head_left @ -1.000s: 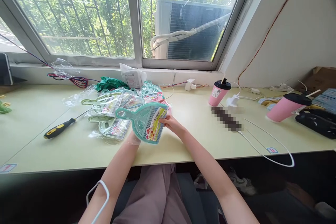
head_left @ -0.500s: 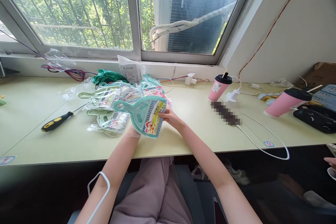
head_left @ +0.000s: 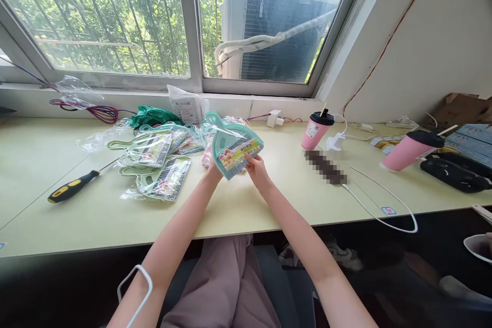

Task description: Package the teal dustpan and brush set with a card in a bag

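Note:
A mint-green mini dustpan and brush set [head_left: 238, 146] with a printed label is held up in both hands over the table, its handle pointing up and left. My right hand [head_left: 257, 168] pinches the lower right edge, thumb over the label. At the lower left, my left hand [head_left: 214, 173] grips the set from behind, most of its fingers hidden. A pink set [head_left: 208, 152] shows just behind, partly covered. To the left lie several green dustpan sets in clear wrappers, one nearest set [head_left: 165, 179] in front of the pile [head_left: 149, 146].
A screwdriver [head_left: 75, 186] lies left of the pile. Behind are a green plastic bag [head_left: 154, 117] and a white package [head_left: 188, 106]. On the right stand a pink cup [head_left: 315, 130], a tilted pink cup [head_left: 409, 151], a white cable [head_left: 384, 221] and a black case [head_left: 455, 173].
The held dustpan set has turned, its handle swinging from pointing left to pointing up, and has shifted right. My left hand has moved up and right with it. The view has shifted slightly.

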`<state>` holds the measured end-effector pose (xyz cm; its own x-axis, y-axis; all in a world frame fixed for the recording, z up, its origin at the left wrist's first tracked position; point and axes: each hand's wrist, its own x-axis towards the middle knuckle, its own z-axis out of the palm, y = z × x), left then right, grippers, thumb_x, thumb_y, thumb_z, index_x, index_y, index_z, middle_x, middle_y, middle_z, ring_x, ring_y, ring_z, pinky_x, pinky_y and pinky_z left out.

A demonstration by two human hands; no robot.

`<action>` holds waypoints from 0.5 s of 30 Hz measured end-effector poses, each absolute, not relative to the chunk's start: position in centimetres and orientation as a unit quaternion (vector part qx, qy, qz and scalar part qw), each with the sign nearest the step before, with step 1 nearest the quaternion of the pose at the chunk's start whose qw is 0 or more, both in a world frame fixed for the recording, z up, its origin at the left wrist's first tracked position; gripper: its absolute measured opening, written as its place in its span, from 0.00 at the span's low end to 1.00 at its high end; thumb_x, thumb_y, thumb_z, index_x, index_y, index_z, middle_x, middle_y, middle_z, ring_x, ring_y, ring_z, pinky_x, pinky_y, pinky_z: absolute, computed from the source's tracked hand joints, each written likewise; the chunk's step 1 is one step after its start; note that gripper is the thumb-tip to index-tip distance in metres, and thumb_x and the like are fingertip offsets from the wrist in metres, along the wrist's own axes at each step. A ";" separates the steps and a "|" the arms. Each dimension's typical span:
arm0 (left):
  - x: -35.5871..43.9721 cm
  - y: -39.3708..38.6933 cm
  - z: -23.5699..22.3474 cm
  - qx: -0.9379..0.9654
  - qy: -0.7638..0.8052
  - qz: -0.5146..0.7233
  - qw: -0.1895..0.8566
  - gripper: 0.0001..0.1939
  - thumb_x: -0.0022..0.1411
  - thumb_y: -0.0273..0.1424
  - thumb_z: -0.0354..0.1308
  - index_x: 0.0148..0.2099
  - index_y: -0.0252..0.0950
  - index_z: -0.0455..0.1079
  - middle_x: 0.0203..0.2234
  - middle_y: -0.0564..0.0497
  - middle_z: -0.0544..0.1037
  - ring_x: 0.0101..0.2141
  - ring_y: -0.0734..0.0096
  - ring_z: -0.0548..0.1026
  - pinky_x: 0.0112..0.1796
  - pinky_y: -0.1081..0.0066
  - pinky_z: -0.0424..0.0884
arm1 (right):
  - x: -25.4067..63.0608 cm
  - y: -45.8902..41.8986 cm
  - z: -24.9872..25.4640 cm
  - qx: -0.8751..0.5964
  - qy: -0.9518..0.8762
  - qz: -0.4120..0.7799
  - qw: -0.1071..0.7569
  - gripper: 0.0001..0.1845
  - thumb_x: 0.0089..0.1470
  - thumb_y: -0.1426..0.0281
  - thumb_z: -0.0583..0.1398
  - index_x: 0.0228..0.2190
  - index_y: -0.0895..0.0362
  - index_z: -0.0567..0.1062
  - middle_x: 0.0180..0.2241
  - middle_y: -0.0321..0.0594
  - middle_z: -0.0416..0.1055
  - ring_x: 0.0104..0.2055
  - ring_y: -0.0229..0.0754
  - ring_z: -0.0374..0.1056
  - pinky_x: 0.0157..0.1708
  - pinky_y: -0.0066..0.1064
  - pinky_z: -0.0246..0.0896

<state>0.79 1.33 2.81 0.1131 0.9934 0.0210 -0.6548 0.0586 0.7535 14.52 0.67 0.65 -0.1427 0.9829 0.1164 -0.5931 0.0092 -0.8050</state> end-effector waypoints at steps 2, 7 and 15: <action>0.9 1.5 2.7 0.306 0.251 0.623 0.675 0.37 0.62 0.60 0.47 0.58 0.37 0.69 0.48 0.41 0.79 0.54 0.43 0.74 0.53 0.44 0.72 | 14.9 1.2 0.4 -0.267 -0.331 0.636 0.644 0.15 0.43 0.66 0.70 0.35 0.55 0.78 0.36 0.39 0.81 0.42 0.45 0.77 0.43 0.36 0.75; 1.6 1.1 1.7 0.360 0.268 0.616 0.647 0.37 0.57 0.56 0.61 0.61 0.38 0.67 0.53 0.41 0.78 0.58 0.47 0.72 0.57 0.49 0.69 | 15.4 2.1 0.2 -0.294 -0.272 0.619 0.676 0.14 0.42 0.71 0.69 0.35 0.56 0.76 0.33 0.37 0.80 0.40 0.44 0.78 0.43 0.35 0.76; 1.5 1.1 1.0 0.395 0.260 0.566 0.675 0.35 0.59 0.52 0.61 0.62 0.37 0.67 0.55 0.42 0.76 0.61 0.48 0.68 0.61 0.51 0.64 | 15.9 2.2 0.5 -0.286 -0.283 0.606 0.686 0.14 0.44 0.71 0.69 0.36 0.56 0.77 0.35 0.38 0.80 0.44 0.44 0.77 0.47 0.35 0.75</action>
